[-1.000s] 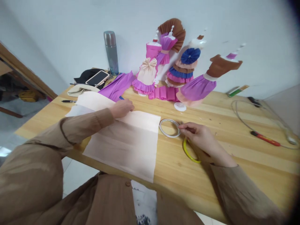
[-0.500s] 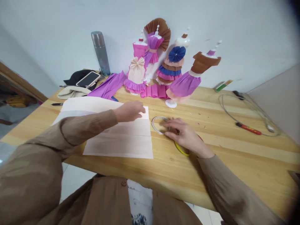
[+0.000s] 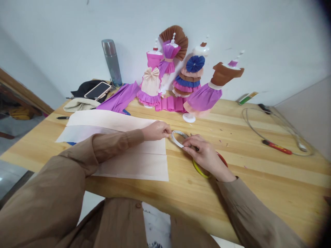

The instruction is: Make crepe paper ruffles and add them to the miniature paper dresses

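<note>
A white tape roll (image 3: 177,140) is pinched at its right side between the thumb and fingers of my right hand (image 3: 201,151). Scissors with a yellow and red handle (image 3: 200,170) lie under that hand, partly hidden by it. My left hand (image 3: 157,131) is closed at the left side of the roll, its fingertips touching or nearly touching it; whether it grips the tape is too small to tell. Pale pink paper (image 3: 134,165) lies flat beneath my left forearm, its right edge just left of the roll.
Dressed mini mannequins (image 3: 204,93) stand along the wall beside a grey bottle (image 3: 112,63). A phone (image 3: 98,90), purple paper (image 3: 120,98) and a black pen (image 3: 62,117) are at the left. A red-handled tool with a cable (image 3: 276,147) lies right.
My left hand has moved right, off the paper's edge to the tape roll. The roll is now tilted up in my right hand's grip. The view has shifted slightly.
</note>
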{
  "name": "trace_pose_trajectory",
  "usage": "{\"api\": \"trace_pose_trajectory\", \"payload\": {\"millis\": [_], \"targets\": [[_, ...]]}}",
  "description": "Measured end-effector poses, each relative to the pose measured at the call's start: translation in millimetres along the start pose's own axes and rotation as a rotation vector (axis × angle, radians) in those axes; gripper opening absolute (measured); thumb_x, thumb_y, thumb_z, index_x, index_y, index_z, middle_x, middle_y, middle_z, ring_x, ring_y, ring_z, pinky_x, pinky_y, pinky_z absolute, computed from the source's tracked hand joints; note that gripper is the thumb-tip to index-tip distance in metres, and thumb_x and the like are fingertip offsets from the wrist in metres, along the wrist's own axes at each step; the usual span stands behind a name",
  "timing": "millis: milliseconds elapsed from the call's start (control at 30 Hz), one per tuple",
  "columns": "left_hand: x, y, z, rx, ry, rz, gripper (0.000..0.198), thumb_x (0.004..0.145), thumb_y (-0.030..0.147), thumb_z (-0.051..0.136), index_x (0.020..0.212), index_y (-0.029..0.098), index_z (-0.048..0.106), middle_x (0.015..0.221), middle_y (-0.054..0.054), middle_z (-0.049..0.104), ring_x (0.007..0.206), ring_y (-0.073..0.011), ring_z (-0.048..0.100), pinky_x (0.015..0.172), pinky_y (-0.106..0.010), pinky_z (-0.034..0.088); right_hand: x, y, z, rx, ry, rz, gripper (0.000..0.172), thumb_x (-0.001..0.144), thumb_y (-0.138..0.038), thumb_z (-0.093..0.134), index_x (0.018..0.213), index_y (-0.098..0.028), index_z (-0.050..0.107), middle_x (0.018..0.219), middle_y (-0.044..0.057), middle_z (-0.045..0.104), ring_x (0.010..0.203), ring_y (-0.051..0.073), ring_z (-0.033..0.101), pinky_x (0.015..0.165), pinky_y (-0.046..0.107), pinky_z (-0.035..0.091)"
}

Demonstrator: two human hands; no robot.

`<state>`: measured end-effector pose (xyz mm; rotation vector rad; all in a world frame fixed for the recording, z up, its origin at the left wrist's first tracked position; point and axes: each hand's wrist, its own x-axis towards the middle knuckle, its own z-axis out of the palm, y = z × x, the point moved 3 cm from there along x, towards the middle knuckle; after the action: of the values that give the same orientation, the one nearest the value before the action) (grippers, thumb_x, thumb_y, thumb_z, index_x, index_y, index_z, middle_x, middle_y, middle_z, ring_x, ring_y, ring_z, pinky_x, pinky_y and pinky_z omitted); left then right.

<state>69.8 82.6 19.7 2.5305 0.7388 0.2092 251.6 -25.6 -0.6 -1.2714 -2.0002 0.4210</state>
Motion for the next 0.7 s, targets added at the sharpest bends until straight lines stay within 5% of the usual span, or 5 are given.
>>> {"api": "trace_pose_trajectory", "payload": {"millis": [433, 567, 700], "targets": [[-15, 19, -0.8, 0.373, 0.097, 0.075, 0.028, 0.095, 0.022, 0.044, 0.09, 0.015, 0.071, 0.095, -0.009, 0.073, 0.084, -0.0186, 0.066, 0.064, -0.026, 0.041, -1, 2, -4, 0.203, -0.001, 0.202, 0.018, 0.088, -0.037, 0.065, 0.077, -0.023, 0.069, 0.082, 0.005, 0.068, 0.081, 0.023, 0.06, 0.078, 0.039, 0.045], [-18, 22, -12.9, 0.103, 0.127, 0.084, 0.019, 0.086, 0.016, 0.054, 0.071, 0.014, 0.067, 0.074, -0.003, 0.07, 0.069, -0.0133, 0.062, 0.062, -0.024, 0.039, -5, 7, -7, 0.328, 0.028, 0.299, 0.019, 0.088, -0.042, 0.065, 0.083, -0.024, 0.068, 0.079, 0.003, 0.066, 0.073, 0.02, 0.059, 0.069, 0.033, 0.044], [-19, 15, -19.3, -0.457, 0.142, -0.043, 0.014, 0.08, 0.014, 0.058, 0.067, 0.012, 0.063, 0.061, 0.0, 0.064, 0.058, -0.0089, 0.062, 0.058, -0.019, 0.045, -10, 6, -10, 0.455, 0.079, 0.364, 0.023, 0.089, -0.047, 0.063, 0.083, -0.025, 0.065, 0.076, 0.001, 0.064, 0.067, 0.017, 0.057, 0.064, 0.031, 0.044]]}}
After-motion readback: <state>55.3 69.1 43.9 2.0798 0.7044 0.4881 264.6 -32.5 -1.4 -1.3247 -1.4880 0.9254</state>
